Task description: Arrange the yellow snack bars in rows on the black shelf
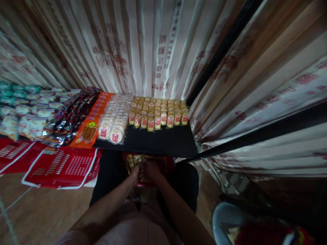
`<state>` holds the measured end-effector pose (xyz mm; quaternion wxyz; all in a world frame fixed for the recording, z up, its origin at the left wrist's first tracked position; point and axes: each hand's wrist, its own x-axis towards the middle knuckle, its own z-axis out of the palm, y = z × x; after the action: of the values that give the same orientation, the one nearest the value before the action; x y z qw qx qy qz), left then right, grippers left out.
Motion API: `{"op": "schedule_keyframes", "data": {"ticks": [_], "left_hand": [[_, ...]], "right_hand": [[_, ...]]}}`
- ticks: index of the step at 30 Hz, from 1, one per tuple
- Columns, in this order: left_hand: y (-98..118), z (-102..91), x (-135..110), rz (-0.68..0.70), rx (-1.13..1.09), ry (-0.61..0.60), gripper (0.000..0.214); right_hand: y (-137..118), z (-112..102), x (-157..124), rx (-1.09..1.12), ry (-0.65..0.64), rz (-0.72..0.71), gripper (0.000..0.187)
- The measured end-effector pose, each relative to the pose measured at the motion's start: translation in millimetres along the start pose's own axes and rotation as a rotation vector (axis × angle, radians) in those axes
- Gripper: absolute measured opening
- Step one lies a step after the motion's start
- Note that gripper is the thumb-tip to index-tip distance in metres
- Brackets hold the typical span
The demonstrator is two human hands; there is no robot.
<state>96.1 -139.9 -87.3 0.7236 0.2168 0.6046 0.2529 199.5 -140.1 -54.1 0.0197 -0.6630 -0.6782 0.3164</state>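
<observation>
Low in my lap, under the table edge, my left hand (136, 170) and my right hand (150, 169) meet over a red bag (167, 166). The fingers of both look curled and closed against each other. Dim light and the hands themselves hide what they grip, if anything. Yellow-wrapped packets (133, 160) show in the bag just beyond my left hand. On the black table (158, 141) above stand rows of small yellow-wrapped cakes (158, 115). Stacks of round white crackers (114, 124) in clear wrap stand left of them.
Farther left lie an orange snack packet (92, 119), dark red packets (74, 117) and white-and-green packets (33, 105). Red printed bags (63, 166) hang below the table's front edge. A pleated curtain (143, 44) runs behind; a pale tub (222, 217) is at lower right.
</observation>
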Motion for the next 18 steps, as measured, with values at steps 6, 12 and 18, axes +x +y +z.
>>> {"op": "schedule_keyframes", "data": {"ticks": [6,12,18], "left_hand": [[4.3,-5.0,-20.5,-0.055,-0.259,-0.097,0.028],[3.5,-6.1,-37.8,-0.025,-0.315,-0.067,0.017],[10.0,-6.1,-50.7,-0.013,-0.297,-0.06,0.009]], "right_hand": [[-13.0,-6.2,-28.6,-0.031,0.055,-0.107,0.022],[-22.4,0.6,-50.3,-0.125,0.093,-0.235,0.025],[-16.6,-12.2,-61.2,0.05,0.181,-0.336,0.017]]}}
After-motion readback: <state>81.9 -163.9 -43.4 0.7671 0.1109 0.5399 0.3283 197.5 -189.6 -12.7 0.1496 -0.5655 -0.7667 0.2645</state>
